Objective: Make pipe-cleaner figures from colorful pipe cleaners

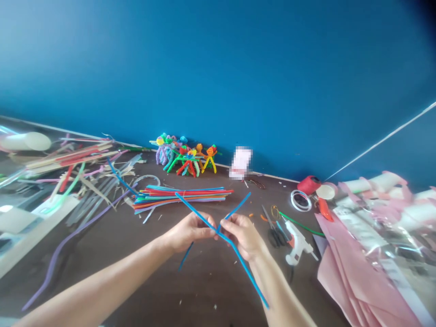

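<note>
Two blue pipe cleaners (pixel 248 267) cross in an X above the dark table, joined or touching at the middle. My left hand (pixel 195 230) pinches them just left of the crossing, thumb and forefinger closed. On the other side my right hand (pixel 242 231) is closed around the same crossing. Whether the stems are twisted together there is too small to tell. Beyond my hands lies a bundle of coloured pipe cleaners (pixel 184 195). Behind it, by the wall, stand several small pipe-cleaner figures (pixel 189 159) in mixed colours.
Right of my hands lie scissors (pixel 275 229), a white glue gun (pixel 298 243), a roll of white tape (pixel 301 200) and pink sheets (pixel 354 272). Loose pipe cleaners and sticks (pixel 75 159) pile up at left. A blue wall (pixel 218 81) rises behind the table.
</note>
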Tool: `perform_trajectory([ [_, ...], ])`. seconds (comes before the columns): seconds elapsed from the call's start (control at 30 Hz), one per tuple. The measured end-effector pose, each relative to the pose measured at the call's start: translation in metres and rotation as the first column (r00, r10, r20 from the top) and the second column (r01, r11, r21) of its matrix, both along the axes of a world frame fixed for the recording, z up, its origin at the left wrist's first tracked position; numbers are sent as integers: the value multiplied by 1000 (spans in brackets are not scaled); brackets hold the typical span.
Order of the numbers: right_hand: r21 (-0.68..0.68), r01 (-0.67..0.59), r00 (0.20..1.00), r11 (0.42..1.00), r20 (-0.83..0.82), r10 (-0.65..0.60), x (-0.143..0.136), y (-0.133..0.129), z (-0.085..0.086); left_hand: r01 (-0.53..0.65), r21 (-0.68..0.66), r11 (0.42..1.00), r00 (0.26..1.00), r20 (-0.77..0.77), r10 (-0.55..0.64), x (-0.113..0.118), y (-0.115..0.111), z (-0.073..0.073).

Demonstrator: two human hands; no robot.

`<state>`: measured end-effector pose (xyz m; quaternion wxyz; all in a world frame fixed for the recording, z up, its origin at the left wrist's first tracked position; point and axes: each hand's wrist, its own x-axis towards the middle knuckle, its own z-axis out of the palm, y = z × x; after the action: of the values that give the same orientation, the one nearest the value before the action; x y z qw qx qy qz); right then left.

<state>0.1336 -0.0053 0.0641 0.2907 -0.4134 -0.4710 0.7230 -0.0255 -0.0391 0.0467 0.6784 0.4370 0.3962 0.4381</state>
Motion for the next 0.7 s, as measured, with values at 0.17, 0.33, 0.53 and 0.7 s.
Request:
perform_trajectory([
  [0.17, -26, 79, 997, 997, 18, -78, -7, -6, -2, -64, -21, 998, 997, -53, 63, 2, -2, -4],
  [0.33, 43, 117, 991, 992, 65, -120, -10, -14, 0, -79, 46, 996, 991, -103, 84, 3, 0, -3],
  [0.53, 94, 50, 987, 994, 148, -64, -7, -20, -8, 74, 140, 987, 942, -335, -23, -1, 2, 5],
  [0.7, 17, 72, 993, 997, 90, -73, -9, -27, -17, 169, 239, 956, 842, -539, -15, -9, -2, 11],
])
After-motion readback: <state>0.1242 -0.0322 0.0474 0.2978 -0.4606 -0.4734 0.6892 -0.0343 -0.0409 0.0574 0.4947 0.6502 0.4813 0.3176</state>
